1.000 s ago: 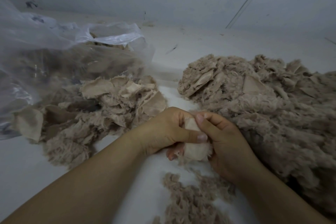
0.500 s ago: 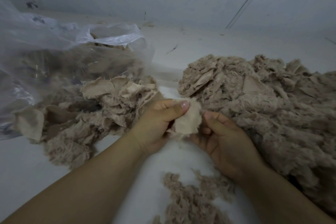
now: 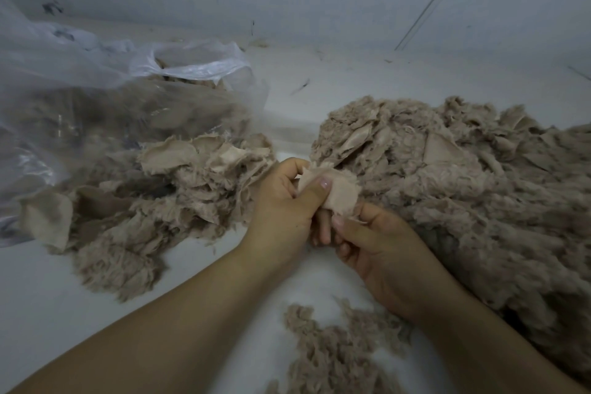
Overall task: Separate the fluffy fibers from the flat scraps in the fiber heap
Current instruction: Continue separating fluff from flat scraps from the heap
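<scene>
Between the two heaps, centre of frame: the flat scrap (image 3: 335, 193), a pale piece with frayed edges, is held just above the white worktop (image 3: 80, 313).
Left hand (image 3: 284, 208): thumb laid across the scrap's upper left face, the other fingers curled behind it; clamped on the scrap.
Right hand (image 3: 377, 249): directly below and slightly right of the scrap; thumb and fingers pinch its lower frayed edge, so this hand too is clamped on the scrap.
Governing relation: the scrap lies above the right-hand fingers and to the right of the left thumb; its long axis runs from upper left to lower right, roughly across the gap between the hands.
Nearer hand: both touch it; the left holds more of its face, the right only the fringe.
Fiber heap (image 3: 463, 201): right half of frame, touching the scrap's far edge; fluff mixed with flat pieces.
Sorted scrap pile (image 3: 179, 189): left of centre, just beside the left hand, spilling from a clear plastic bag (image 3: 96, 99) at upper left.
Loose fluff (image 3: 335, 349): lower centre, below the wrists, apart from both heaps.
Judgement: fluff probably clings to the lower edge; stripping it calls for a pull downward by the right hand, away from the left, then a leftward drop of the scrap.
</scene>
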Demonstrator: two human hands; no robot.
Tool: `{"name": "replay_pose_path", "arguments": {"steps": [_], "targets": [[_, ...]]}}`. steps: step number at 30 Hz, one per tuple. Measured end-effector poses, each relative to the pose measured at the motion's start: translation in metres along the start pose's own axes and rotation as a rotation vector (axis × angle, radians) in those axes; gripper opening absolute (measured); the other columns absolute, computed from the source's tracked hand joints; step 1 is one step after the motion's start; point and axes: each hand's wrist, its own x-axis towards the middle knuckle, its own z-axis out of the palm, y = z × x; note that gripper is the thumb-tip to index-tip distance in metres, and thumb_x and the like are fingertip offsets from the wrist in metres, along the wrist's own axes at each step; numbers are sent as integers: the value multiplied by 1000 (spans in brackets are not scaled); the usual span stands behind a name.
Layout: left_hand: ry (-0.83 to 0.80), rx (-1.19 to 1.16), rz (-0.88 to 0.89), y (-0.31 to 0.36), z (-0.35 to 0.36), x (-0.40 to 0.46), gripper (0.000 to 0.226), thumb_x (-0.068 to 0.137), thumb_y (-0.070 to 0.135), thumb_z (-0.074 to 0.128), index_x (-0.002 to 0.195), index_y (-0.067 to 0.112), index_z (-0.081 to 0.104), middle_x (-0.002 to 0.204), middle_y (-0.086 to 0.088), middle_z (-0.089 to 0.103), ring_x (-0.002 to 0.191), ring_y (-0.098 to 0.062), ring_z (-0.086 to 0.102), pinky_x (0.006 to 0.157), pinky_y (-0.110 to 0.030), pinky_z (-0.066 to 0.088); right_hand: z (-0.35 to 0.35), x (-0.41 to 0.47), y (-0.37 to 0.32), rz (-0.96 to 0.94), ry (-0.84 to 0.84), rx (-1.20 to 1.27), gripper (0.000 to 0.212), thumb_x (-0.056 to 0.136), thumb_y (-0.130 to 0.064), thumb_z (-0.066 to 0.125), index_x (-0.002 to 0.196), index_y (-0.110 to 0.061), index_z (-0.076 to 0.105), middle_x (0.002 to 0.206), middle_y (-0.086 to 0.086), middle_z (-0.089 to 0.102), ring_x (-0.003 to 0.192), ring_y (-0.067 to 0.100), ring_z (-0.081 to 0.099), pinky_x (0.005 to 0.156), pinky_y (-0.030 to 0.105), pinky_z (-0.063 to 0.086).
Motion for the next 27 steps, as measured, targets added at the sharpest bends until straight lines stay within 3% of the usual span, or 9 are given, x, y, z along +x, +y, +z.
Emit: {"name": "replay_pose_path", "arguments": {"steps": [4, 8, 13, 16, 19, 24, 27], "targets": [[0, 51, 22, 1, -2, 1, 17, 93, -1, 58, 82, 9, 50, 55, -22, 53, 31, -20, 46, 35, -20, 34, -1, -1, 1, 6, 28, 24, 17, 75, -18, 67, 86, -5, 69, 70, 6, 59, 59, 7, 49, 51, 16, 43], [20, 87, 52, 2, -3, 2, 18, 93, 0, 60, 80, 8, 50, 52, -15, 56, 32, -21, 46, 35, -20, 33, -1, -1, 0, -9, 4, 42, 14, 79, -22, 67, 77, -9, 70, 70, 5, 62, 61, 7, 51, 52, 16, 44], [114, 173, 100, 2, -2, 3, 20, 91, -5, 60, 77, 7, 51, 52, -4, 54, 37, -13, 47, 39, -19, 37, 1, -1, 0, 17, 96, 74, 16, 78, -19, 64, 68, -11, 73, 66, 7, 60, 55, 8, 50, 47, 16, 42], [205, 285, 152, 3, -7, 7, 23, 88, -4, 64, 75, 13, 56, 63, -10, 52, 53, -20, 46, 54, -32, 41, 1, -3, -1, 26, 95, 52, 16, 75, -17, 64, 66, -10, 75, 65, 8, 62, 52, 8, 50, 45, 16, 41], [235, 318, 150, 3, -8, 8, 22, 88, -3, 65, 75, 13, 57, 63, -13, 50, 53, -20, 43, 54, -40, 42, 2, -4, -1, 47, 94, 43, 16, 73, -15, 63, 68, -7, 76, 63, 10, 63, 49, 8, 50, 43, 16, 40], [347, 295, 118, 4, -15, 13, 26, 90, -2, 62, 71, 15, 57, 54, -2, 53, 44, -12, 46, 46, -26, 40, -1, -4, 0, 37, 84, 52, 17, 72, -13, 62, 70, -3, 75, 64, 11, 63, 49, 9, 51, 43, 16, 40], [414, 325, 90, 10, -29, 21, 21, 88, -1, 64, 70, 5, 54, 58, -11, 53, 46, -14, 47, 43, -26, 40, -4, -5, 0, -6, -6, 40, 14, 72, -3, 66, 79, -4, 78, 79, 14, 71, 63, 14, 65, 56, 19, 52]]}}
